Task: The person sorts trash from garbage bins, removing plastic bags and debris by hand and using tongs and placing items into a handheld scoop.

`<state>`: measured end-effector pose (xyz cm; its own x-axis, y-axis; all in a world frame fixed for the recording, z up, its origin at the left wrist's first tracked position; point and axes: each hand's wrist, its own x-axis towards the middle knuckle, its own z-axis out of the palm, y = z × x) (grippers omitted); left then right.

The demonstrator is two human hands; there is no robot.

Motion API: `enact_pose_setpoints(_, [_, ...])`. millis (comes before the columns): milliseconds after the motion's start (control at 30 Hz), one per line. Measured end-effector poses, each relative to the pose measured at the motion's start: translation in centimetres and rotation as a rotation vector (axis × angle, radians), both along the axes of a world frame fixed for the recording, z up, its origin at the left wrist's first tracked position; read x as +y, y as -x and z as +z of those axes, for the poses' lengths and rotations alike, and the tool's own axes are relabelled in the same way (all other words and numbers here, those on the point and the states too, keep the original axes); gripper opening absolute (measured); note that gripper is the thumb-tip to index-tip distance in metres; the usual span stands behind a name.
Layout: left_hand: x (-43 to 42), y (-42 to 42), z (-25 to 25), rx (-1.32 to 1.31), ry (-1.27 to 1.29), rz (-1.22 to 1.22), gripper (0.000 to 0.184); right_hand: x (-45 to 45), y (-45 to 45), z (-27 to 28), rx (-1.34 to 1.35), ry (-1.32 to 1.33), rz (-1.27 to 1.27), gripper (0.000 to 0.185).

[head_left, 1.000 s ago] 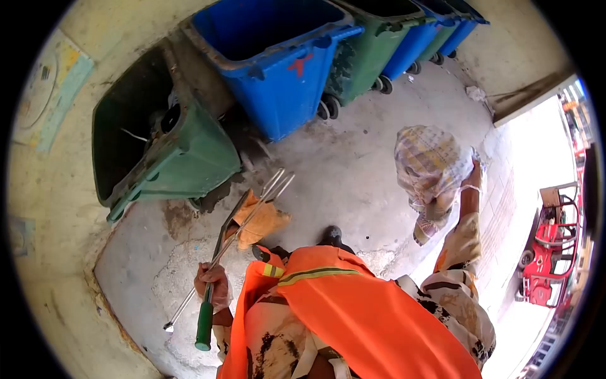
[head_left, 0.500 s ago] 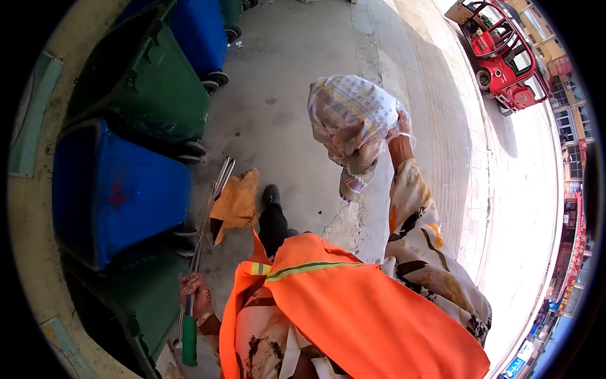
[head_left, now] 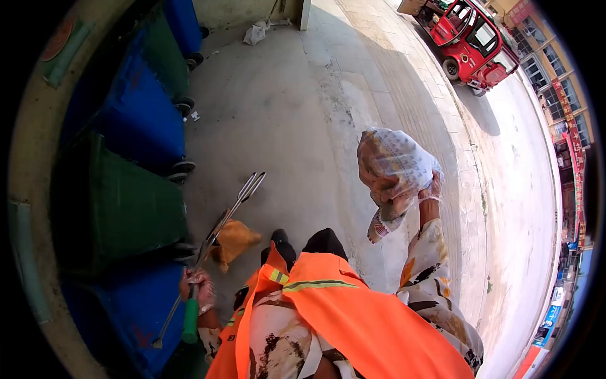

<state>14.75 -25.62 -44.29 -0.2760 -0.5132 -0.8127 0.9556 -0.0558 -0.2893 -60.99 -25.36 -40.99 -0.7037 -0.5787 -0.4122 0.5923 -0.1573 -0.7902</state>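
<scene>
My left hand [head_left: 201, 287], in a clear plastic glove, is closed around long metal tongs [head_left: 235, 205] and a tool with a green handle [head_left: 190, 321]. Beside the tongs hangs an orange-brown cloth-like piece [head_left: 235, 241]; what supports it is hidden. Out in front on the right, my right hand [head_left: 432, 187], also gloved in clear plastic, grips a filled, patterned translucent bag [head_left: 392, 165]. The bag hangs above the pavement, its narrow lower end pointing down. An orange vest [head_left: 353, 297] covers my front.
Green bins [head_left: 132, 202] and blue bins [head_left: 142, 107] on wheels line the wall at left. A red vehicle [head_left: 470, 44] stands on the road at upper right. White litter [head_left: 255, 33] lies near the wall's end. Buildings stand at far right.
The view has turned from the bins toward the pavement and road. Both hands keep their hold. Since the last frame, the bag has shifted right and lower in view.
</scene>
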Motion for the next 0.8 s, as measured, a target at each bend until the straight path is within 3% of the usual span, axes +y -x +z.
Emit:
enact_pose_setpoints(100, [-4.4, 0.7, -0.6, -0.05, 0.136, -0.085, 0.025, 1.9, 3.2, -2.8, 0.159, 0.025, -0.063, 0.029])
enact_pose_setpoints(133, [-6.1, 1.8, 1.0, -0.1, 0.112, -0.098, 0.022, 0.3, -0.5, 0.5, 0.1, -0.062, -0.067, 0.033])
enact_pose_setpoints(367, [-8.6, 0.5, 2.2, -0.077, 0.184, 0.02, 0.016, 1.0, 0.9, -2.6, -0.047, -0.089, -0.133, 0.034])
enact_pose_setpoints(500, [-9.2, 0.9, 8.8, -0.106, 0.19, 0.08, 0.018, -1.6, -2.3, -0.8, -0.167, -0.134, -0.143, 0.03])
enact_pose_setpoints(567, [-8.0, 0.4, 11.6, -0.082, 0.204, 0.102, 0.018, -2.3, -3.9, 1.1, -0.245, -0.127, -0.053, 0.03])
enact_pose_setpoints(600, [-6.8, 0.2, 13.1, -0.046, 0.214, 0.128, 0.018, -1.2, -1.4, -2.2, -0.224, -0.136, -0.092, 0.031])
enact_pose_setpoints(700, [-1.8, 0.2, 16.0, 0.0, 0.322, 0.181, 0.019, -3.4, -4.8, 2.4, -0.252, -0.115, -0.021, 0.029])
enact_pose_setpoints(800, [1.7, 0.0, 17.8, -0.018, 0.275, 0.232, 0.017, -4.5, -5.7, 3.8, -0.25, -0.082, 0.011, 0.028])
